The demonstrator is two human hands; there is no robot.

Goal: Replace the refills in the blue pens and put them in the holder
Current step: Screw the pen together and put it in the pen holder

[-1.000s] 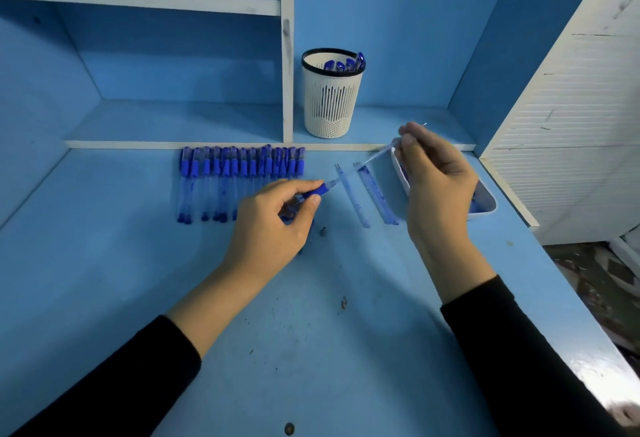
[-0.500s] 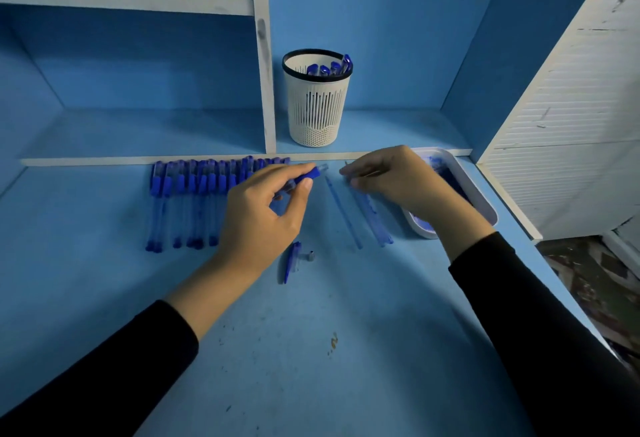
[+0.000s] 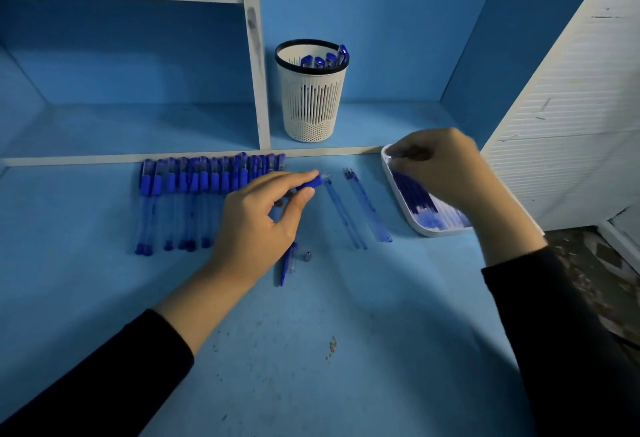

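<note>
My left hand (image 3: 263, 218) pinches an open pen barrel (image 3: 310, 183) between thumb and fingers, its blue grip end pointing right. My right hand (image 3: 446, 173) reaches into the white tray (image 3: 429, 230) of fresh blue refills (image 3: 414, 194), fingers curled down among them; what they grasp is hidden. A row of several capped blue pens (image 3: 204, 194) lies at the left. Used refills (image 3: 360, 208) lie between barrel and tray. A blue pen cap (image 3: 288, 263) and a small metal tip (image 3: 308, 256) rest on the desk below my left hand. The white holder (image 3: 311, 100) on the shelf contains several pens.
A white shelf divider (image 3: 256, 55) rises left of the holder. A white slatted panel (image 3: 568, 118) stands at the right, just past the tray. The desk edge drops off at the right, with dark floor (image 3: 602, 263) beyond.
My right hand pulled the old refill out of the barrel, laid it down with the used ones, then moved right into the tray. My left hand kept the barrel.
</note>
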